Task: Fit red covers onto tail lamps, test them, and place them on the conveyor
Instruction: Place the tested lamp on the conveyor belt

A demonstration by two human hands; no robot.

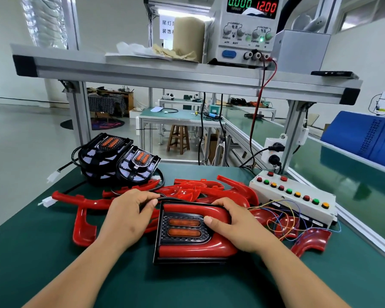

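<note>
The cover (pixel 193 250) sits on the lamp (pixel 185 235), which lies flat on the green mat (pixel 42 252) close to the person, so the fitting looks about done. The right hand (pixel 233 225) grips the lamp's right end, thumb on the grille and fingers over the far edge. The left hand (pixel 129 216) holds the black cable (pixel 169 199) at the far-left corner.

Testing looks to be next: that lead must reach the button box (pixel 293 194) on the right. The supply (pixel 245 30) on the shelf (pixel 142 70) reads no current.

Spare covers (pixel 82 225) lie scattered behind, with bare lamps (pixel 118 158) far left. The conveyor (pixel 342 170) runs along the right, and a stool (pixel 178 138) stands beyond.
</note>
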